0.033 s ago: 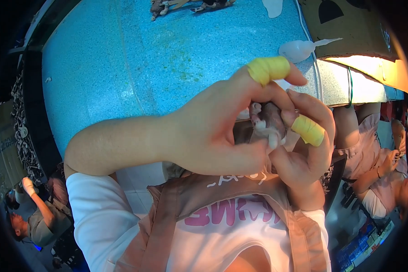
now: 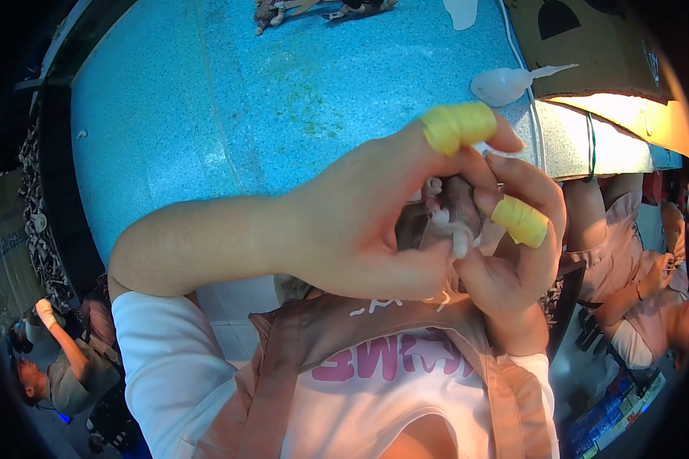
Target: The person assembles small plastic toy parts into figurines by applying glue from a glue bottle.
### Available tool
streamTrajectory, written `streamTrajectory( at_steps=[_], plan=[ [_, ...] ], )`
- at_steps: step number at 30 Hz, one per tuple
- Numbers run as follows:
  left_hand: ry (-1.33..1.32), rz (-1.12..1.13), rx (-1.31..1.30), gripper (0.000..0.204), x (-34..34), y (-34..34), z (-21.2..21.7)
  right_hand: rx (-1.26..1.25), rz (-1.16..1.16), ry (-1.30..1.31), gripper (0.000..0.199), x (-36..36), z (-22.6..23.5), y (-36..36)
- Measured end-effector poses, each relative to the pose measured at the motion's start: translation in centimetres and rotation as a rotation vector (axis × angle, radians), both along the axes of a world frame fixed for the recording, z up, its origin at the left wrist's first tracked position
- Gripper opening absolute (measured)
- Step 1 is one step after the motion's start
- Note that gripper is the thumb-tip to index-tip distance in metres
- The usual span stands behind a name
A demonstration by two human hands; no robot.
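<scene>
A small figurine (image 2: 459,209), brown-grey with white parts, sits between my two hands above the near edge of the blue table. My left hand (image 2: 375,206) comes from the left and closes its fingers and thumb on the piece; yellow tape wraps one of its fingers. From the right, my right hand (image 2: 524,229) grips the same piece between thumb and fingers, and one of these also carries yellow tape. Fingers cover part of the figurine, so its exact shape cannot be made out.
On the blue tabletop (image 2: 184,115) lie several small figures (image 2: 279,14) at the far edge. A white squeeze bottle (image 2: 501,86) with a thin nozzle lies at right, by a white cable (image 2: 538,126) and a cardboard box (image 2: 589,46). Other people sit at both sides.
My left hand's taped finger has shifted slightly to the right, and the figurine has turned or moved a little. My right hand stays nearly in place.
</scene>
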State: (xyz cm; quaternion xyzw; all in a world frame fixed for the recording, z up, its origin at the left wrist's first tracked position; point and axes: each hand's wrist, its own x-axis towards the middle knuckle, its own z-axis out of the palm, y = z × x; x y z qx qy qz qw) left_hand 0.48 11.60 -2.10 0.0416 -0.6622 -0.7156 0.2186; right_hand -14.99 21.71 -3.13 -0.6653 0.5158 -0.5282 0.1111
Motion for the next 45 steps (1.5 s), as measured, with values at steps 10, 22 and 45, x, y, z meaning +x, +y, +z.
streamTrajectory(
  at_steps=[10, 22, 45],
  plan=[
    [0.004, 0.029, -0.126, 0.068, -0.1, 0.1, 0.1, 0.021, 0.001, 0.069, 0.040, 0.2, 0.5, 0.0],
    [-0.059, -0.067, 0.585, 0.069, 0.3, 0.2, 1.6, -0.040, -0.022, 0.026, 0.045, 1.0, 0.2, -0.2],
    [-0.307, 0.835, -1.345, 0.046, 0.6, -10.8, -1.6, 1.251, -0.395, 0.701, 0.040, -13.4, 7.6, 14.0]
  ],
)
